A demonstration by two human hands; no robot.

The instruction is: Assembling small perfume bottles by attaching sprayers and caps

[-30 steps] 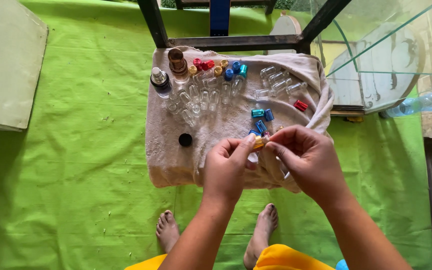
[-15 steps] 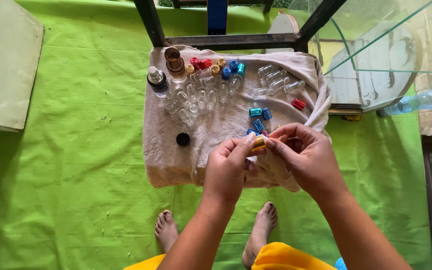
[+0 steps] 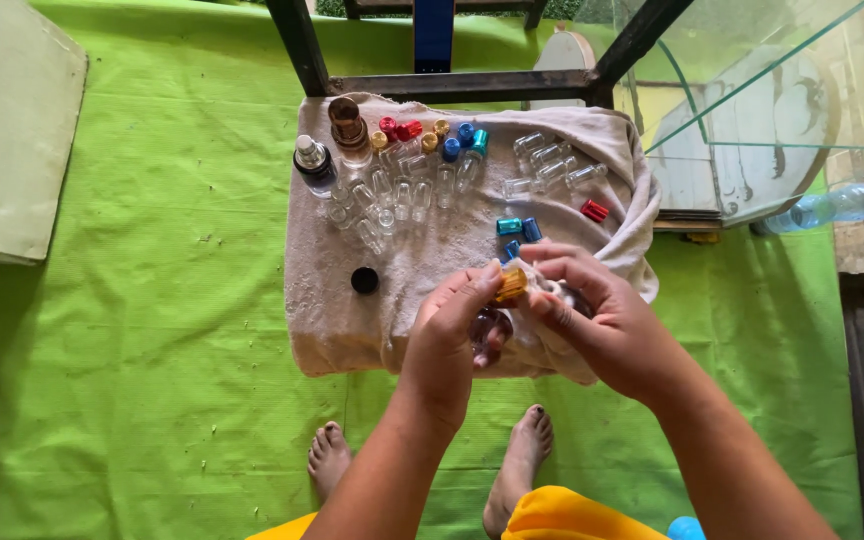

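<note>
Small glass vial [image 3: 487, 325] with gold cap [image 3: 510, 285] sits over the towel [image 3: 432, 250], left hand [image 3: 452, 335] fingers pinching the cap, right hand [image 3: 602, 325] clasping its cloth-wrapped body. Looks light, slick, breakable; grip low on the body.

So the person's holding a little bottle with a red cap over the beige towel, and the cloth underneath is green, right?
Not quite: the cap between the fingers of the left hand and right hand is gold, not red, as the head view shows. The beige towel and green cloth are right.
</note>
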